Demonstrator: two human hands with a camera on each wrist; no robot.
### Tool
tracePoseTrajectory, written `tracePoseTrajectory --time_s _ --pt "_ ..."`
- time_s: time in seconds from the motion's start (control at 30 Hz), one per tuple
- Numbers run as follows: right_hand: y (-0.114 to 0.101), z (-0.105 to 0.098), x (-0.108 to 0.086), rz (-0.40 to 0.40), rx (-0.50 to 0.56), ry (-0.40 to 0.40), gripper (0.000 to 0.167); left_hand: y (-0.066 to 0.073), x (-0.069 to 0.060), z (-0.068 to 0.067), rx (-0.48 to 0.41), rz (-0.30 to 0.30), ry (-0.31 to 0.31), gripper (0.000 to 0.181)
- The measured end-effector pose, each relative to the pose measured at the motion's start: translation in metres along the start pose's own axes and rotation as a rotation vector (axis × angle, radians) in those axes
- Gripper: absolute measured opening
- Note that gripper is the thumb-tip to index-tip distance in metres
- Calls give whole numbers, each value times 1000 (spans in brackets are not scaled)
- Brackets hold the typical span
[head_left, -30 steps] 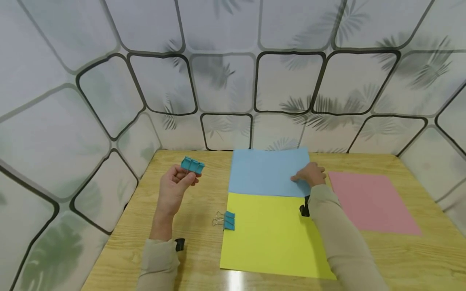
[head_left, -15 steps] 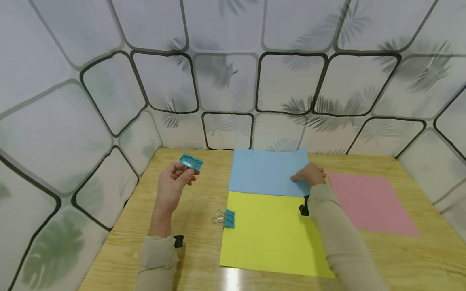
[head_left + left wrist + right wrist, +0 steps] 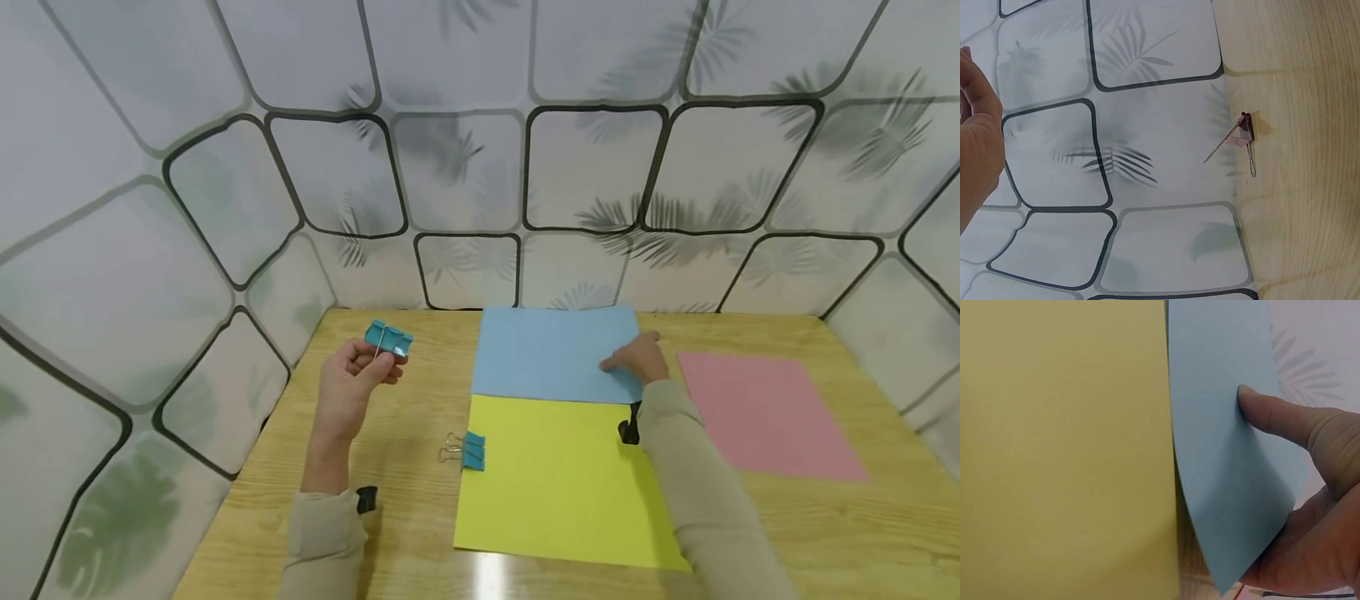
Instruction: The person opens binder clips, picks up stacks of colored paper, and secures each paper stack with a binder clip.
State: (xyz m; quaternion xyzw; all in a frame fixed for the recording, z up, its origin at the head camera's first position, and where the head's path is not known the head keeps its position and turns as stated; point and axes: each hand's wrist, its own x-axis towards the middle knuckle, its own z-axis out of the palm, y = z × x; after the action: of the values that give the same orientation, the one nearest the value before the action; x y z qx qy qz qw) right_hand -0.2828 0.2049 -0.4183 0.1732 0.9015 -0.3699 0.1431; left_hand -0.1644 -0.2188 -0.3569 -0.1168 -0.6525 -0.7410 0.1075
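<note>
My left hand [image 3: 345, 396] holds a teal binder clip [image 3: 387, 340] up above the table's left side, thumb in front of it and fingers behind. The clip is out of sight in the left wrist view. My right hand [image 3: 639, 358] grips the right edge of a blue sheet of paper [image 3: 543, 354]. In the right wrist view its thumb [image 3: 1266, 411] lies on top and the fingers go under the edge. The sheet's near corner bends away from a yellow sheet [image 3: 555, 492]. Another teal binder clip [image 3: 473, 451] is fastened on the yellow sheet's left edge, its wire handles pointing left.
A pink sheet [image 3: 772, 417] lies on the wooden table [image 3: 862, 533] to the right. Near the table's edge in the left wrist view stands a reddish binder clip [image 3: 1244, 132]. A patterned cloth [image 3: 465, 183] walls off the back and left.
My left hand has shifted slightly left, and the teal clip in it has turned a little. The right hand stays at the blue sheet's edge, with small finger movement.
</note>
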Motion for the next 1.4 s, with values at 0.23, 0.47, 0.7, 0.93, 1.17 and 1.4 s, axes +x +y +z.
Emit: tracePoseTrajectory --time_s 0.23,0.47,0.7,0.93,1.17,1.4 --pt "15 -4 13 8 142 -23 88 -1 2 -2 1 -3 9 6" --pt "20 -8 18 18 339 -147 80 -2 0 -6 8 -17 0 5" --pt "33 -8 19 -2 361 -216 74 -1 0 -9 -2 -6 9 5" --pt "35 -7 17 -8 374 -197 77 1 1 -9 -35 -3 21 7" --pt "37 -8 19 -1 350 -230 78 -1 0 -9 -37 -6 14 7" --pt "40 -8 24 -31 398 -258 73 -2 2 -11 -29 -18 19 6"
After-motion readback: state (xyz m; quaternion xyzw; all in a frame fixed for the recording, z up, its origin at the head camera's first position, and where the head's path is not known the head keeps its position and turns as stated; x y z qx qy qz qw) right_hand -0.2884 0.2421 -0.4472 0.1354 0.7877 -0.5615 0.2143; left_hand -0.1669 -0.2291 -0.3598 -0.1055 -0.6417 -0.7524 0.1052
